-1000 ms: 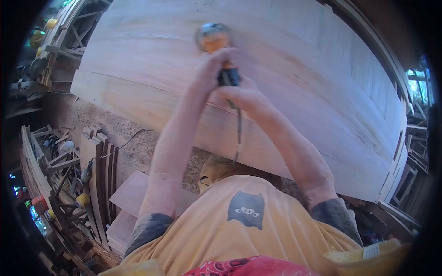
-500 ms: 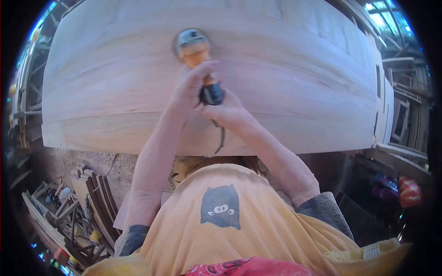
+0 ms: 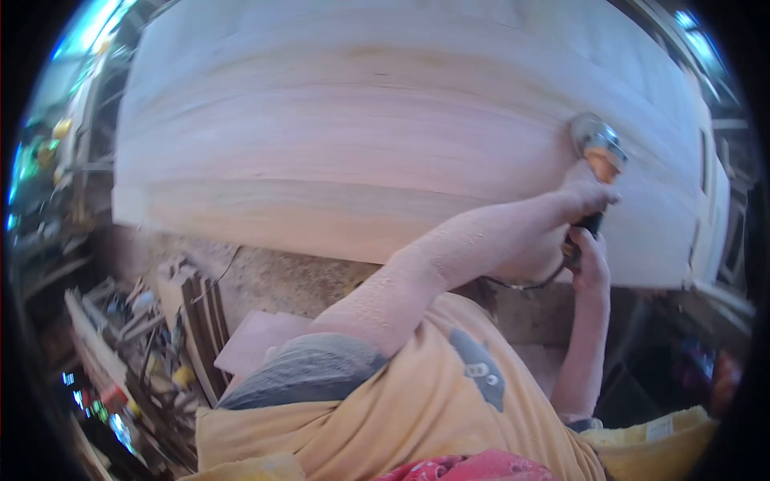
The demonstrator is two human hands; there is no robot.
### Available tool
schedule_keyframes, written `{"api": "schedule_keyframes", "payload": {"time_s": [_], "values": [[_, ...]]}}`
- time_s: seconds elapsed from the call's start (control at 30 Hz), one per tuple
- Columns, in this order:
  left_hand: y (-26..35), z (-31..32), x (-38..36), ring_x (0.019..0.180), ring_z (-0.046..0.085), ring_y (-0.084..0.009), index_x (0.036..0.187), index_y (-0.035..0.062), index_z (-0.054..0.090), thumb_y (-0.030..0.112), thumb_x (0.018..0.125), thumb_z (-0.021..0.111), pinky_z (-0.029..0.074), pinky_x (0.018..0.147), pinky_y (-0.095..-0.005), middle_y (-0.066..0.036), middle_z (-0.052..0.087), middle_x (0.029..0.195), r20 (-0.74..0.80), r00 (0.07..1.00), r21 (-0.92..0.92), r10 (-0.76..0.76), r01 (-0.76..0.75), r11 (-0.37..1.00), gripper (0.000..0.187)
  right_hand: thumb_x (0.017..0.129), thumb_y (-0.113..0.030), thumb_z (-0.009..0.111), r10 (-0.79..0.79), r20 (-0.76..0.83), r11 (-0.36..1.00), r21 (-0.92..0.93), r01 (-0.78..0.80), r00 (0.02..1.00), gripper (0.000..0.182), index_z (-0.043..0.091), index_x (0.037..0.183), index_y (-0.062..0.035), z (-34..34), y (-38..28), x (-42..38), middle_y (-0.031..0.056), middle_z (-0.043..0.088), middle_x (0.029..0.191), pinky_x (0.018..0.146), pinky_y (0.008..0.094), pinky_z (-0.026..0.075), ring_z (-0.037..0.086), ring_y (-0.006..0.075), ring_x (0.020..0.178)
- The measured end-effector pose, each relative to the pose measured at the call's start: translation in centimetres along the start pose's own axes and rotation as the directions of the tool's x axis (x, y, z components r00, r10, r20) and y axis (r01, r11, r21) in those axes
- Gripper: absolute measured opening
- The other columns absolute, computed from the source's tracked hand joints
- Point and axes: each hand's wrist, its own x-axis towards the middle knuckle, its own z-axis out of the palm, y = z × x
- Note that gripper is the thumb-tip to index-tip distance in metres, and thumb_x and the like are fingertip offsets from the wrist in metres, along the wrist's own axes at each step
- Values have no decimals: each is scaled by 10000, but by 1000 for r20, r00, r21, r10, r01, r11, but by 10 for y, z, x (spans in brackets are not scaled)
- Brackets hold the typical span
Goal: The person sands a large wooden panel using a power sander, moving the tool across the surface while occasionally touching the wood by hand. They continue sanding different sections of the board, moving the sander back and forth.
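Note:
An orange and black power sander (image 3: 603, 160) with a round metal head rests on the right part of a large pale wooden panel (image 3: 337, 128). Wrapped round its orange body near the head is my left hand (image 3: 588, 195). My right hand (image 3: 589, 250) grips the black rear end, close to the panel's front edge. A dark cord (image 3: 521, 285) curves away to the left from the tool's rear. Fine dust covers my left forearm.
Stacked boards (image 3: 192, 321) and a heap of wood scraps (image 3: 132, 321) lie low on the left. A pinkish flat piece (image 3: 261, 341) is beside my left sleeve. Timber framing (image 3: 726, 301) stands along the right edge.
The sander and both hands have moved from the panel's upper middle to its right side. My left arm now reaches across my body, and the view has shifted.

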Motion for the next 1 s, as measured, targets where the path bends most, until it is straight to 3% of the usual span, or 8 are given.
{"api": "schedule_keyframes", "payload": {"time_s": [0.23,0.4,0.57,0.63,0.67,0.77,0.87,1.0], "values": [[64,-190,-81,648,627,-125,903,103,630,142,799,809,520,576,-312,-8,636,780,-148,966,-260,211,-244,934,210,820,-229,740,-98,366,973,-159,166,925,329,627,1077,-57,182,-24,-5,13,625,867,620,276,461,588,108,699],[97,-356,-160,605,591,-122,905,112,624,180,827,832,524,565,-309,8,586,730,-423,869,-430,258,-443,787,232,784,-254,743,-69,675,907,-263,328,734,300,645,998,-69,357,-38,-8,-6,597,808,595,280,414,540,98,681],[101,-561,-194,717,658,-185,1112,102,678,315,921,725,588,646,-376,-49,629,866,-593,701,-103,395,-553,827,290,763,-316,774,15,843,857,-288,427,538,292,659,911,-93,531,-59,-28,-32,549,745,532,282,358,482,74,630],[126,-609,-226,807,695,-210,1177,88,656,297,942,710,614,717,-375,-59,633,913,-646,703,-188,298,-525,830,319,747,-349,779,-14,890,840,-237,488,456,315,683,884,-82,588,-50,-19,-9,580,749,525,298,384,519,98,634],[113,-653,-232,819,703,-215,1157,89,645,303,943,710,619,728,-369,-71,641,919,-583,590,225,558,-542,809,310,740,-362,779,28,857,765,-349,541,514,336,695,872,-65,617,-49,-22,10,604,756,537,306,407,546,115,650],[146,-640,-284,714,667,-211,969,89,591,220,909,763,608,665,-404,-54,588,810,-758,635,-315,149,-556,769,225,711,-377,790,130,854,641,-461,614,504,400,718,844,-6,637,-62,-50,67,665,789,581,324,470,614,155,705],[138,-597,-299,725,686,-237,1022,69,587,216,888,786,614,633,-381,-73,604,819,-768,625,-285,140,-529,799,282,703,-368,802,179,805,653,-527,544,565,380,720,807,-12,619,-57,-68,80,667,753,601,334,494,631,190,686],[119,-542,-272,690,658,-174,971,96,651,231,874,803,581,612,-327,-34,601,815,-683,713,-332,156,-494,803,226,721,-323,807,-13,811,788,-352,506,585,338,718,852,-23,563,-11,-37,47,656,753,617,348,501,621,152,687]]}}
